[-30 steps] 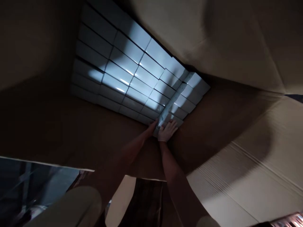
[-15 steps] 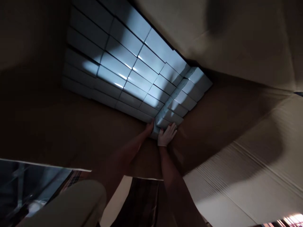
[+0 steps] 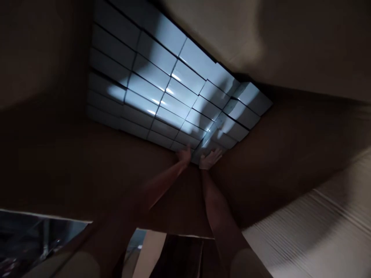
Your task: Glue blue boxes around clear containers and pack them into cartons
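Note:
Small white boxes (image 3: 175,105) stand packed tightly in rows at the bottom of a deep cardboard carton (image 3: 185,216). A separate column of white boxes (image 3: 239,129) runs along the right side, beside a narrow grey-blue strip. My right hand (image 3: 210,159), in a pale glove, lies with its fingers spread on the nearest box of that column. Just left of it, my left hand (image 3: 183,155) rests at the near edge of the rows, thumb apart from the fingers. Neither hand visibly grips a box. The near corner is dark, and part of the left fingers is hard to make out.
Brown carton walls surround the boxes. A large cardboard flap (image 3: 307,227) leans out at the lower right, and another (image 3: 214,27) hangs at the top. The carton's near edge (image 3: 188,235) passes below my forearms. Dim metal framing shows at the lower left.
The nearest box on the right now sits lower, flush in the corner between my hands. My right hand has moved slightly forward, and my left thumb has lifted off the box. The view has shifted.

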`<state>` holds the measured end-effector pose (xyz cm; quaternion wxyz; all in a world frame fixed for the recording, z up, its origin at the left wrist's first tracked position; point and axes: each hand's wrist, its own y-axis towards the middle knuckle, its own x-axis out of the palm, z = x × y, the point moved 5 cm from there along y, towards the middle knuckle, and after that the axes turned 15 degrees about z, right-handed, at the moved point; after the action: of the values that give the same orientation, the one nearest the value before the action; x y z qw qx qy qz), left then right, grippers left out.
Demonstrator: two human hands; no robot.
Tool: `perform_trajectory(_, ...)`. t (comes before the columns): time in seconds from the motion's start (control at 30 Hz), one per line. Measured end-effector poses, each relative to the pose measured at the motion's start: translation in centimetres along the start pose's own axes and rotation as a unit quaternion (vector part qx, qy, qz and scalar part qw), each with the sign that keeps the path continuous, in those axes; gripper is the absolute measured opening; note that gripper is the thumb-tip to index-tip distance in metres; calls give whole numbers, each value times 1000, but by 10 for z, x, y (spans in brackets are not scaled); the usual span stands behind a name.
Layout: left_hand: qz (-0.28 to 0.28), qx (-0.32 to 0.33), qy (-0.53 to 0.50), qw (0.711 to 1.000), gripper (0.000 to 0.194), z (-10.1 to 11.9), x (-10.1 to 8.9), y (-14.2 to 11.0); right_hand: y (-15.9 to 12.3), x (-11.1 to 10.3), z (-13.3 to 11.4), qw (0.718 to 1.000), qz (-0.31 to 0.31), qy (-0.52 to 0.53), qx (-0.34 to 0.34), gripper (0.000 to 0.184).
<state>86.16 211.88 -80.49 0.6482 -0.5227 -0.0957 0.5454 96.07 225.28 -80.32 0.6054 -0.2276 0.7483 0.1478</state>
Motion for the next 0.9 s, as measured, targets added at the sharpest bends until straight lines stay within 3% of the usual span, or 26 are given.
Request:
perform_trajectory(0.1,24,158,27,987,64,36,-12,-20,-1,-22,-12,1000,26,12,2,51)
perform_trajectory(0.2,-21,293,38,955,68,70,6,-45,28,-61,-30,996,89,4,18,58)
perform_trajectory(0.3,-105,399,58,909,68,96,48,-65,113,-104,-63,988,152,-3,-16,65)
perform_trajectory(0.4,-165,465,73,867,66,109,85,-72,209,-130,-111,968,198,-40,-149,66)
perform_trajectory(0.47,-164,478,85,858,68,112,97,-65,247,-130,-133,958,173,-76,-216,67)
perform_trajectory(0.53,-159,482,100,856,68,113,103,-52,261,-121,-141,957,145,-111,-227,68)
perform_trajectory(0.7,-147,505,120,842,78,126,116,-25,268,-90,-137,962,126,-134,-202,64)
perform_trajectory(0.9,-140,515,131,836,74,122,118,-21,270,-58,-127,972,127,-100,-169,64)
